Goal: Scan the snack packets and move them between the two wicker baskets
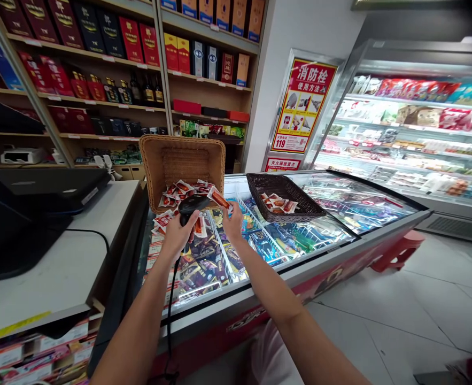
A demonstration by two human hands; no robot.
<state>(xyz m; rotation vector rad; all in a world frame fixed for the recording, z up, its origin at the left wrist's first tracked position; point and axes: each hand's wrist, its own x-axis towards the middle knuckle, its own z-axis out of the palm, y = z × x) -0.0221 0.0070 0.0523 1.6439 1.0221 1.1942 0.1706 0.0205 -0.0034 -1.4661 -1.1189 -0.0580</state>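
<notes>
My left hand (178,233) is wrapped round the handle of a black barcode scanner (194,203), whose cord hangs down past the freezer's front. In my right hand (233,220) is a packaged sausage (218,198), pinched at its lower right end, with the scanner's head just left of it. Behind both hands a light-brown wicker basket (183,144) lies tipped on its side, its opening toward me, with several wrapped sausages (173,195) at its mouth. More packets lie on the glass under my left hand. To the right, a dark-brown basket (311,211) holds several similar packets (278,203).
A glass-topped chest freezer (300,243) with frozen packs inside carries the baskets. At left stands a white counter (75,262) with a dark machine (55,190). Shelves of boxed bottles (131,40) line the back. A red stool (398,251) and lit fridge (416,123) are at right.
</notes>
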